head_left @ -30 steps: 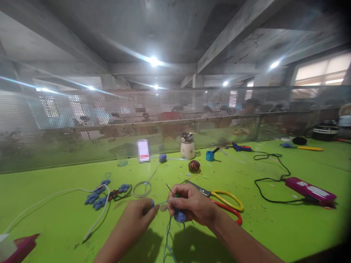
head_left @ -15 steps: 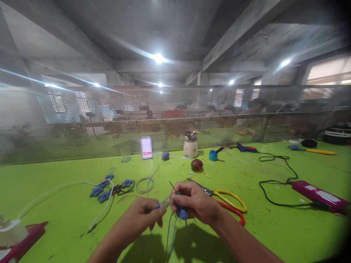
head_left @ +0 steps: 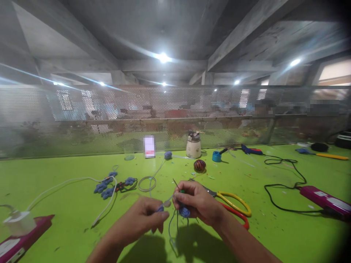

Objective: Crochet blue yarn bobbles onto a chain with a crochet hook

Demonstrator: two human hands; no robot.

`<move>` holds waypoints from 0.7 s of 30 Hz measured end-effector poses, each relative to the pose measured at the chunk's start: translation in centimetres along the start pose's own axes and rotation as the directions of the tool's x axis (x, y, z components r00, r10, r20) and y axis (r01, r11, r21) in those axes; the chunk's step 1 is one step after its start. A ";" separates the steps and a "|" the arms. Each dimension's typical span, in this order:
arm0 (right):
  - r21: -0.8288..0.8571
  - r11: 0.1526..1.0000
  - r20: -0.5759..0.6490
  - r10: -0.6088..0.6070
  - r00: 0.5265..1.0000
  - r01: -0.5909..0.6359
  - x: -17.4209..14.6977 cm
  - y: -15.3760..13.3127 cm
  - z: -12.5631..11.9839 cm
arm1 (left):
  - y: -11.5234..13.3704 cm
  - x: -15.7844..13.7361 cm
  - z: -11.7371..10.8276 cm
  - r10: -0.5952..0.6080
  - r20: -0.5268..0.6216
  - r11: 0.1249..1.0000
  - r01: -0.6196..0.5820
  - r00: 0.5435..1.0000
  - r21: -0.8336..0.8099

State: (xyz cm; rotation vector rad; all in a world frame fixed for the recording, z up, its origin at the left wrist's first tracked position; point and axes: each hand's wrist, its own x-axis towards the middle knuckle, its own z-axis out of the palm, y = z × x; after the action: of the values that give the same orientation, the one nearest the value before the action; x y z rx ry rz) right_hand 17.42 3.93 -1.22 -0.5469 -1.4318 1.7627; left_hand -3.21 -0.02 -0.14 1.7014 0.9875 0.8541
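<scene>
From my end, I saw the blue crocheted piece (head_left: 184, 211) grasped in the right hand (head_left: 178, 201), whose fingers hid most of the hook (head_left: 176, 184). The left hand (head_left: 161, 213) gripped blue yarn (head_left: 160, 208), partly covered. Scissors (head_left: 220, 195) lay half blocked on the counter (head_left: 74, 215); a power strip (head_left: 41, 226) ran out of view.

The left forearm (head_left: 108, 241) enters from seven o'clock, its hand (head_left: 145, 215) palm-down with curled fingers and thumb pointing toward two. The right forearm (head_left: 244, 235) enters from five; the right hand (head_left: 196, 201), thumb pressed against bent fingers, faces nine, near the left.
</scene>
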 end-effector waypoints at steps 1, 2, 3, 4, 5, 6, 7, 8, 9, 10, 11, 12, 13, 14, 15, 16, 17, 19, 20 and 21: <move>-0.001 1.000 -0.001 0.007 1.000 -0.007 0.0 0.1 0.1 | 0.0 -0.4 -0.2 0.047 0.057 0.992 -0.039 0.997 -0.123; -0.004 1.000 0.004 0.020 1.000 -0.020 0.1 0.2 0.2 | 0.0 -0.6 -0.4 0.089 0.074 0.972 -0.071 0.993 -0.225; -0.006 0.999 0.012 0.032 0.999 -0.032 0.1 0.4 0.3 | 0.0 -0.7 -0.6 0.124 0.047 0.944 -0.103 0.991 -0.314; -0.009 0.999 0.022 0.041 0.999 -0.041 0.1 0.5 0.5 | -0.1 -0.7 -0.8 0.138 -0.014 0.917 -0.133 0.990 -0.377; -0.012 0.999 0.032 0.046 0.998 -0.046 0.0 0.7 0.6 | -0.3 -0.4 -0.9 0.125 -0.082 0.911 -0.147 0.989 -0.386; -0.016 0.999 0.040 0.047 0.998 -0.047 0.0 0.7 0.8 | -0.4 -0.1 -0.9 0.110 -0.145 0.918 -0.156 0.983 -0.363; -0.019 0.999 0.045 0.044 0.998 -0.043 -0.1 0.7 0.9 | -0.6 0.3 -0.9 0.091 -0.180 0.944 -0.142 0.979 -0.298; -0.018 0.999 0.045 0.036 0.998 -0.035 -0.1 0.7 0.9 | -0.8 0.7 -0.9 0.073 -0.197 0.973 -0.113 0.978 -0.200; -0.012 1.000 0.038 0.024 0.999 -0.024 -0.2 0.5 0.9 | -0.9 1.1 -0.8 0.068 -0.190 0.991 -0.088 0.979 -0.101; -0.003 1.000 0.023 0.012 1.000 -0.012 -0.2 0.3 0.8 | -0.9 1.3 -0.7 0.061 -0.155 0.997 -0.067 0.986 -0.030; 0.009 1.000 0.002 0.001 1.000 -0.001 -0.2 0.1 0.7 | -0.9 1.3 -0.5 0.060 -0.107 0.998 -0.060 0.992 0.006; 0.019 1.000 -0.021 -0.004 1.000 0.004 -0.2 -0.1 0.5 | -0.9 1.2 -0.4 0.062 -0.038 0.998 -0.062 0.997 0.003; 0.026 1.000 -0.043 -0.004 0.999 0.005 -0.2 -0.2 0.4 | -0.8 1.0 -0.2 0.064 0.041 0.998 -0.064 0.997 -0.022; 0.028 1.000 -0.058 0.002 0.998 0.000 -0.1 -0.3 0.3 | -0.8 0.7 -0.1 0.071 0.116 0.997 -0.066 0.991 -0.050; 0.027 1.000 -0.065 0.011 0.998 -0.009 0.0 -0.4 0.3 | -0.7 0.4 0.0 0.085 0.168 0.994 -0.071 0.982 -0.088; 0.024 1.000 -0.061 0.018 0.998 -0.017 0.0 -0.3 0.3 | -0.7 0.2 0.0 0.105 0.186 0.988 -0.081 0.977 -0.134; 0.020 1.000 -0.050 0.023 0.999 -0.022 0.1 -0.2 0.4 | -0.7 0.1 0.1 0.128 0.153 0.976 -0.098 0.980 -0.193; 0.016 1.000 -0.017 0.023 1.000 -0.023 0.1 0.0 0.5 | -0.9 0.3 0.0 0.140 -0.029 0.947 -0.142 0.990 -0.288; 0.013 1.000 -0.001 0.022 1.000 -0.022 0.0 0.2 0.6 | -1.0 0.6 -0.1 0.122 -0.123 0.945 -0.153 0.985 -0.288; 0.008 1.000 0.012 0.021 1.000 -0.021 0.0 0.2 0.6 | -1.1 1.0 -0.1 0.097 -0.194 0.954 -0.147 0.976 -0.262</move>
State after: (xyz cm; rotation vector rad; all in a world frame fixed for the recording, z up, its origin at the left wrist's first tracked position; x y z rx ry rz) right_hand 16.89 3.48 -1.26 -0.5498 -1.4307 1.7904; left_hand -3.17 1.15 -1.10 1.4775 0.8412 1.1865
